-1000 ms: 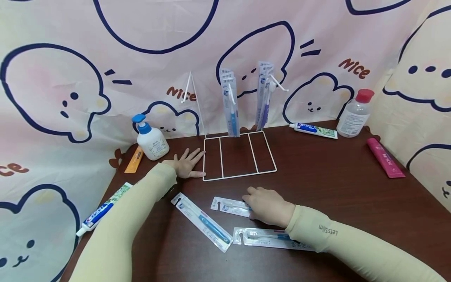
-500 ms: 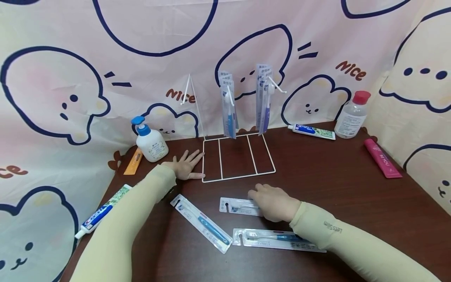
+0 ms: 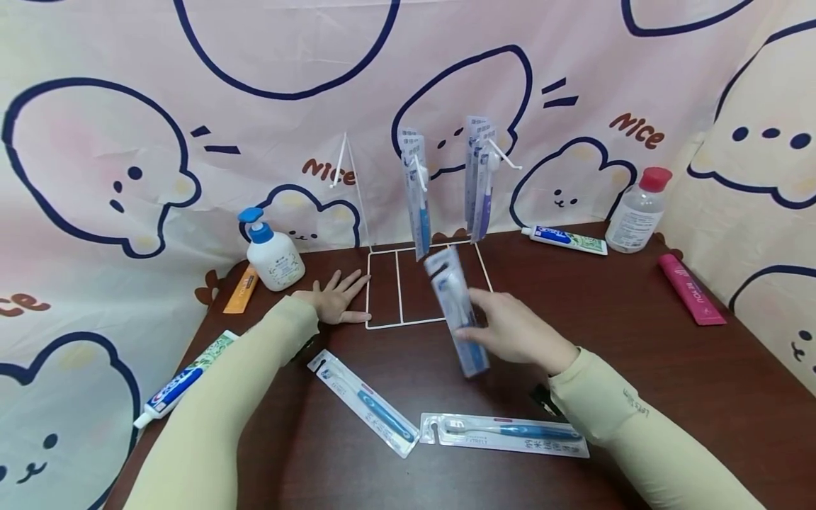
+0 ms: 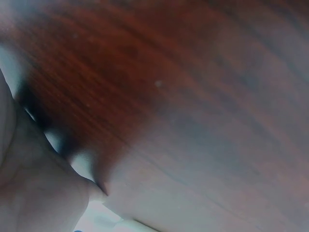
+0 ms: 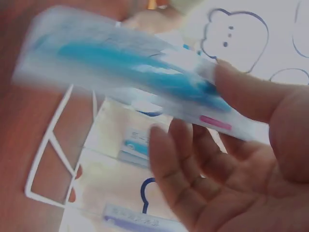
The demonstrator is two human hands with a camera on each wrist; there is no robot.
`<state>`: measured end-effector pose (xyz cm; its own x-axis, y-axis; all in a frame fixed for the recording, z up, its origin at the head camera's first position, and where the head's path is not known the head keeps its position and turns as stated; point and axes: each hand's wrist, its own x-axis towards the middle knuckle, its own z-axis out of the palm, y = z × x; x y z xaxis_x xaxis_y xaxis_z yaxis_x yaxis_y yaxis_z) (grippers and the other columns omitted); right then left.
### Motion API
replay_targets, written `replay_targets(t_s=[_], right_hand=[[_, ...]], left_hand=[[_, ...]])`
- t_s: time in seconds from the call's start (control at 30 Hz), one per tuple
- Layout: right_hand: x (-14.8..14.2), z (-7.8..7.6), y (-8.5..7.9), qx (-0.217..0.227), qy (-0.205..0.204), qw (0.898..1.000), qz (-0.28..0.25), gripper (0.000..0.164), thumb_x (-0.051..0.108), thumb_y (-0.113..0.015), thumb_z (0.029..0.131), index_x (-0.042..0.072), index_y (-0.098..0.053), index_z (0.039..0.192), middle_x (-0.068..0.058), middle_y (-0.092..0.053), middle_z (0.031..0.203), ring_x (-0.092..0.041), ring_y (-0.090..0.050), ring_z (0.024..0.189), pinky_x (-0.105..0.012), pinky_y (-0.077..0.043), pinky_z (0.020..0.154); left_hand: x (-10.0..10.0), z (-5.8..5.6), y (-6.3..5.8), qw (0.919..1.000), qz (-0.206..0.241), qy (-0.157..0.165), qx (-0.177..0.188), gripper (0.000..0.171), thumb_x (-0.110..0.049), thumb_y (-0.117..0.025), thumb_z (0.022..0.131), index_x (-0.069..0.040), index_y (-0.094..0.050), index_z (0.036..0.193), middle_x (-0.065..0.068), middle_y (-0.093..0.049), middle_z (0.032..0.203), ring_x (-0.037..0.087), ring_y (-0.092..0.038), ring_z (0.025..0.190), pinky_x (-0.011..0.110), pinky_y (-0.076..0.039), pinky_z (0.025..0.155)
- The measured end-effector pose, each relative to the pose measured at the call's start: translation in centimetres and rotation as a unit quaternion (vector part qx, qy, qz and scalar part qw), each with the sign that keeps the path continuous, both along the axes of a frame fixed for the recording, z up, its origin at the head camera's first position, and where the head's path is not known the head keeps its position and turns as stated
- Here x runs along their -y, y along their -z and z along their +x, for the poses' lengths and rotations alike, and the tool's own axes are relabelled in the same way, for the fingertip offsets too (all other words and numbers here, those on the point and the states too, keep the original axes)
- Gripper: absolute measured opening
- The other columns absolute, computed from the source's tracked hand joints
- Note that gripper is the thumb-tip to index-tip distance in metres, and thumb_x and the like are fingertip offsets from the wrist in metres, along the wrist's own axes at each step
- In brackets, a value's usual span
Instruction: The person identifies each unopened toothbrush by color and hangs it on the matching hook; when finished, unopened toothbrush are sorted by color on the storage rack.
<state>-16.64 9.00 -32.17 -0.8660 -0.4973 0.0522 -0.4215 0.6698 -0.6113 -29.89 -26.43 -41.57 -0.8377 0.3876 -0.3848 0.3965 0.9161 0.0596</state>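
My right hand (image 3: 513, 327) pinches a packaged blue toothbrush (image 3: 455, 312) between thumb and fingers, raised above the table and tilted. In the right wrist view the toothbrush pack (image 5: 130, 72) is blurred. My left hand (image 3: 334, 297) lies flat with fingers spread, its fingertips and thumb at the left edge of the white wire rack (image 3: 401, 294). Blue toothbrush packs (image 3: 414, 202) hang on the rack's middle hook, purple ones (image 3: 482, 191) on the right hook. The left hook (image 3: 340, 159) holds nothing. The left wrist view shows mostly blurred tabletop and part of the hand (image 4: 38, 183).
Two packaged blue toothbrushes lie in front, one slanted (image 3: 366, 404) and one level (image 3: 506, 434). Left are a pump bottle (image 3: 274, 258), an orange tube (image 3: 242, 289) and a toothpaste tube (image 3: 185, 379). Right are another toothpaste tube (image 3: 567, 239), a red-capped bottle (image 3: 637, 212) and a pink tube (image 3: 691, 290).
My right hand has picked the upper toothbrush pack off the table, raised it and turned it with its hanger end toward the rack. My left hand has stayed in place.
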Motion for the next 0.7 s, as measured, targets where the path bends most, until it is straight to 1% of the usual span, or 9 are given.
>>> replay_targets(t_s=[0.07,0.1,0.2,0.3,0.4,0.5,0.7], right_hand=[[0.2,-0.3,-0.8,0.013,0.013,0.999,-0.037,0.050,0.031,-0.069,0.082,0.013,-0.050,0.126,-0.004,-0.061,0.110,-0.015,-0.061,0.089,-0.039,-0.051,0.075],[0.3,-0.5,-1.1,0.012,0.015,0.999,-0.049,0.053,0.032,-0.068,0.083,0.013,-0.048,0.129,-0.004,-0.060,0.112,-0.016,-0.061,0.090,-0.040,-0.051,0.076],[0.9,-1.1,-2.1,0.002,0.015,0.997,-0.073,0.054,0.033,-0.066,0.084,0.015,-0.046,0.130,-0.004,-0.059,0.113,-0.017,-0.061,0.090,-0.040,-0.051,0.076],[1.6,-1.8,-3.2,-0.006,0.012,0.996,-0.091,0.055,0.031,-0.066,0.084,0.015,-0.044,0.132,-0.005,-0.058,0.115,-0.019,-0.061,0.092,-0.041,-0.051,0.076],[2.3,-2.7,-4.2,-0.008,0.011,0.996,-0.093,0.057,0.030,-0.066,0.084,0.016,-0.042,0.134,-0.006,-0.057,0.118,-0.020,-0.061,0.094,-0.043,-0.050,0.077],[3.1,-3.6,-5.0,-0.009,0.019,0.996,-0.083,0.058,0.032,-0.065,0.085,0.017,-0.042,0.135,-0.005,-0.055,0.122,-0.020,-0.060,0.097,-0.043,-0.049,0.079],[4.1,-5.1,-5.7,0.001,0.039,0.996,-0.074,0.052,0.031,-0.065,0.086,0.018,-0.044,0.132,-0.004,-0.054,0.120,-0.019,-0.059,0.096,-0.042,-0.050,0.077]], left_hand=[[0.0,0.0,-0.1,1.0000,-0.002,0.000,0.001,0.097,-0.079,-0.032,0.076,-0.027,0.008,0.148,0.002,0.011,0.153,0.040,0.006,0.136,0.071,-0.007,0.093],[0.0,0.0,-0.1,1.0000,-0.004,0.000,0.002,0.097,-0.080,-0.032,0.076,-0.028,0.009,0.147,0.002,0.012,0.153,0.039,0.006,0.136,0.071,-0.007,0.093],[0.0,0.0,-0.2,1.0000,-0.004,-0.002,0.005,0.098,-0.081,-0.031,0.074,-0.029,0.009,0.147,0.001,0.012,0.153,0.039,0.007,0.136,0.071,-0.007,0.094],[0.0,0.0,-0.2,1.0000,-0.004,-0.002,0.007,0.098,-0.081,-0.032,0.075,-0.029,0.010,0.147,0.001,0.013,0.153,0.039,0.007,0.136,0.072,-0.006,0.093],[0.0,-0.2,0.0,1.0000,-0.006,-0.002,0.004,0.097,-0.081,-0.031,0.076,-0.030,0.010,0.147,0.002,0.013,0.153,0.039,0.007,0.136,0.072,-0.005,0.093],[0.1,-0.3,0.1,1.0000,-0.009,-0.001,0.002,0.097,-0.081,-0.031,0.075,-0.030,0.010,0.147,0.002,0.012,0.153,0.040,0.007,0.136,0.072,-0.005,0.093],[0.0,-0.2,0.0,0.9999,-0.014,-0.003,0.008,0.099,-0.084,-0.028,0.072,-0.031,0.011,0.147,-0.001,0.015,0.152,0.038,0.008,0.136,0.070,-0.005,0.095]])
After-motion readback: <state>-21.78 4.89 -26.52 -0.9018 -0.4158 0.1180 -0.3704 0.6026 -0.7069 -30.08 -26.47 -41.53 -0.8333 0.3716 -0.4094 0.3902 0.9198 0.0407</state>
